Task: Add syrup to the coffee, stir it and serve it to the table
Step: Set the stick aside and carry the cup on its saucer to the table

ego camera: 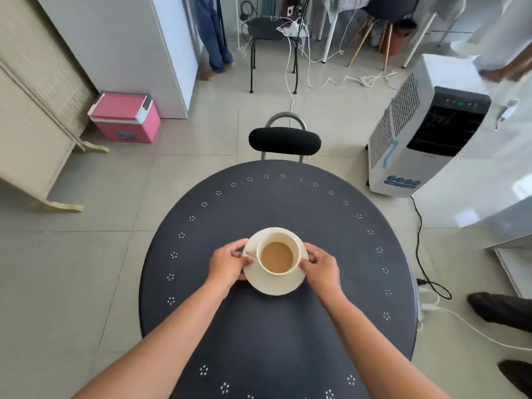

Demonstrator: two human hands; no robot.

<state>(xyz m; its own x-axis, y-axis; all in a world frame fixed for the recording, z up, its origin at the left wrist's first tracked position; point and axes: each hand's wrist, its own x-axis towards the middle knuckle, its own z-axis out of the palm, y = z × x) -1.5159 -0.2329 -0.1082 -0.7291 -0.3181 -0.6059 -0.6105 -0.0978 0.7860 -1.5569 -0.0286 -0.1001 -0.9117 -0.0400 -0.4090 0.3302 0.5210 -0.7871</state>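
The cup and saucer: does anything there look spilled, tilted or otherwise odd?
Nothing stands out. The cup sits upright on the saucer, the coffee is level inside it, and no drops show on the saucer or the table. The left hand and right hand hold the saucer at opposite edges.

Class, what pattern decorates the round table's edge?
Small white dotted flower motifs ring the dark table; head view.

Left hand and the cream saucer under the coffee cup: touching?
Touching. Head view shows the left hand gripping the round cream saucer at its left rim, fingers curled round it.
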